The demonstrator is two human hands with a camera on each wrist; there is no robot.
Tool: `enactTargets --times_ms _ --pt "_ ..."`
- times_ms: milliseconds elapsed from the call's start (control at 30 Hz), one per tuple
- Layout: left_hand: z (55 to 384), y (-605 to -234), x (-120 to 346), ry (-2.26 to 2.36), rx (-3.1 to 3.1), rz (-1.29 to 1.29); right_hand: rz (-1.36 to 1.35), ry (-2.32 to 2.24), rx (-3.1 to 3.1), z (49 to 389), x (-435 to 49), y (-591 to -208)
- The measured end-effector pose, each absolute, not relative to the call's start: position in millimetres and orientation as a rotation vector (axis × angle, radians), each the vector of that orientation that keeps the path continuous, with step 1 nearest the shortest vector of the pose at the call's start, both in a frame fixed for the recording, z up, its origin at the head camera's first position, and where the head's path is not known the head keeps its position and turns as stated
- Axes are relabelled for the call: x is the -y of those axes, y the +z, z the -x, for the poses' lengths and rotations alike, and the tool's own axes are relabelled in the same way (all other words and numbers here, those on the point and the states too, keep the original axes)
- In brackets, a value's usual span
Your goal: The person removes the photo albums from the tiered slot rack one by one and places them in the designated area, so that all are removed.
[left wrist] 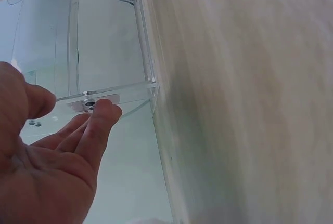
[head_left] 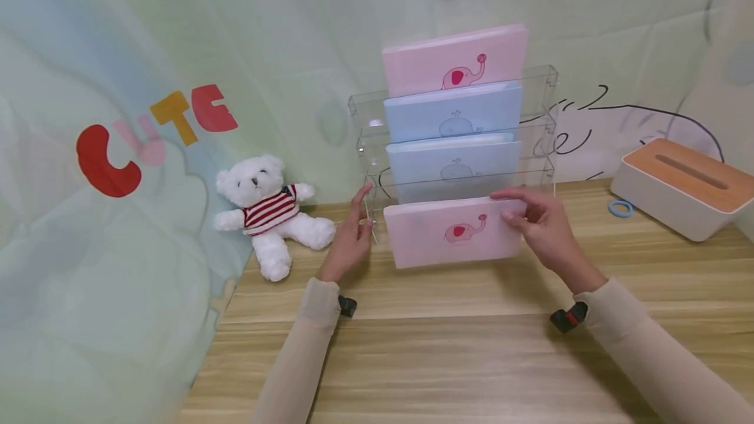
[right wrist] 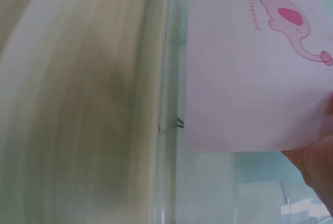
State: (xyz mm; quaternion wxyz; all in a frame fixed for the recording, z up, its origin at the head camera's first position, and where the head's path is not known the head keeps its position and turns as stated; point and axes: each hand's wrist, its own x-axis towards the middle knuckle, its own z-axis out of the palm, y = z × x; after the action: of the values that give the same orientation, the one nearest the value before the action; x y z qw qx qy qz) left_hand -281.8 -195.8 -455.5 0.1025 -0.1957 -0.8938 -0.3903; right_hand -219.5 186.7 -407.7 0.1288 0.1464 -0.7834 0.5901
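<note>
At the left side of a clear acrylic rack [head_left: 548, 78], my left hand [head_left: 349, 244] rests its fingertips on the side panel, its fingers fairly straight. In the left wrist view, the fingers [left wrist: 96, 128] touch the outer face of that panel near a metal fastener. My right hand [head_left: 548, 231] pinches the upper right corner of a pink notebook [head_left: 424, 237] printed with an elephant. The notebook is upright, slightly tilted, before the lowest tier, its lower edge above the table. Behind it, another pink notebook [head_left: 412, 70] and blue whale notebooks [head_left: 412, 120] stand in the higher tiers.
A white teddy bear [head_left: 272, 211] in a striped top sits left of the rack. To the right lie a blue ring [head_left: 620, 209] and a white tissue box [head_left: 665, 205] with a wooden lid. A printed cloth [head_left: 330, 25] hangs behind the wooden table [head_left: 412, 358].
</note>
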Motion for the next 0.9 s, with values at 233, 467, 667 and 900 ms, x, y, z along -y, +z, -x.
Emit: enactTargets --times_ms 233,467,667,900 --pt "283 -456 195 -1.147 2.637 0.575 -0.404 1.848 2.337 215 -180 -414" --pt "282 -455 196 -1.135 2.631 0.58 -0.301 1.946 2.454 215 -174 -420" --pt "283 -456 197 -1.147 2.64 0.579 -0.255 2.014 2.527 221 -171 -427" --pt "283 -457 197 -1.14 2.649 0.572 -0.217 1.983 2.574 227 -166 -428"
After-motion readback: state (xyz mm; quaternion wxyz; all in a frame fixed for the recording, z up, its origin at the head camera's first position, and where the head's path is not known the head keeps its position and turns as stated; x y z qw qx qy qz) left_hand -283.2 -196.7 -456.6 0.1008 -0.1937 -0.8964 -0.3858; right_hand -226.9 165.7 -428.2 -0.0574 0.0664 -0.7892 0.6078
